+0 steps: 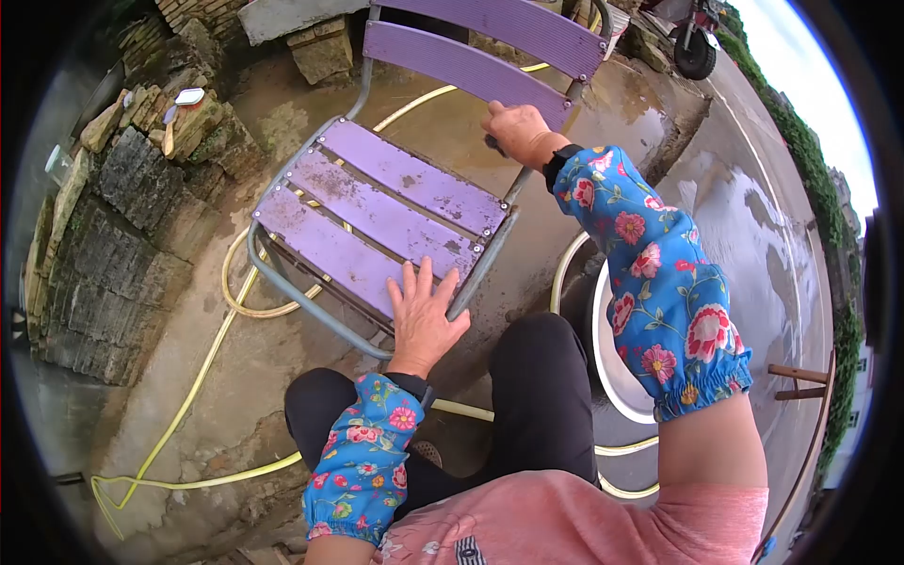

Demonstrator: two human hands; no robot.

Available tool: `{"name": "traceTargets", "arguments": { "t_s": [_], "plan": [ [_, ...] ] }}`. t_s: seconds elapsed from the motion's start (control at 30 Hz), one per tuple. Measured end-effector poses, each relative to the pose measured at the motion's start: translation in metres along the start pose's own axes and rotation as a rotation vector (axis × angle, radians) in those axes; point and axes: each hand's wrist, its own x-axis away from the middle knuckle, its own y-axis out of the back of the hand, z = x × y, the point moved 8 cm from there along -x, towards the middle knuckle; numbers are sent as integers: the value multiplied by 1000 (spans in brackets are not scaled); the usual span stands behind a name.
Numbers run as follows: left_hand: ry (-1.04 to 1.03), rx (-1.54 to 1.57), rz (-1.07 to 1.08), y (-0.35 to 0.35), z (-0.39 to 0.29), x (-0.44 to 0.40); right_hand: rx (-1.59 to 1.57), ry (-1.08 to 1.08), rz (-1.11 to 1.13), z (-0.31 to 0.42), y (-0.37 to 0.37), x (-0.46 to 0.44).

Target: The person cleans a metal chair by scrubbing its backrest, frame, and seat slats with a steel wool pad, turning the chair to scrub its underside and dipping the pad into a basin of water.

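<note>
Your purple chair [381, 215] is in front of you, on the wet ground [527, 221], with its slatted seat near your knees and its backrest at the far side. The slats of the seat carry many brown, dirty spots, and the frame is of grey metal tube.

Your left hand [424, 315] is lying on the near edge of the seat, close to its right corner. The fingers of this hand are released and spread, and they do not grasp; the fingertips point to the backrest.

Your right hand [523, 134] is at the lower slat of the backrest, near its right end. Its fingers are clenched around a small dark object [492, 144], of which only a little part is visible, so I cannot tell what it is.

A yellow hose [226, 478] makes loops on the ground, and it passes also beneath the chair. A white basin [606, 363] stands just beside your right knee, partly hidden under your right sleeve [659, 273]. At the left there are stacked stones [99, 264].
</note>
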Motion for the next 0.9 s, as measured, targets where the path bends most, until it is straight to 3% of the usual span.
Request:
{"name": "traceTargets", "arguments": {
  "t_s": [0.07,0.13,0.27,0.37,0.4,0.43,0.5,0.63,0.7,0.8,0.9],
  "plan": [
    [0,16,-8,0,2,-2,-363,-39,88,27,-24,39],
    [13,-3,7,-1,0,-2,-642,-262,14,29,-50,78],
    [16,-45,33,-6,0,-3,-957,-144,-117,66,-35,124],
    [7,-76,38,-7,-3,-3,-964,-233,-257,52,-42,130],
    [3,-87,52,-7,-3,-3,-868,-380,-219,35,-53,128],
    [-9,-97,61,-8,-4,-3,-877,-395,-226,37,-57,132],
    [-7,-100,44,-8,-4,-3,-956,-479,-383,36,-59,143],
    [-20,-123,68,-10,-7,-5,-1065,-69,-372,99,-17,156],
    [-20,-139,52,-10,-8,-3,-1071,-105,-357,86,-29,150],
    [-31,-156,53,-10,-8,-4,-965,-604,-443,24,-68,148],
    [-24,-163,59,-10,-9,-5,-1044,-649,-576,45,-68,165]
  ]
}}
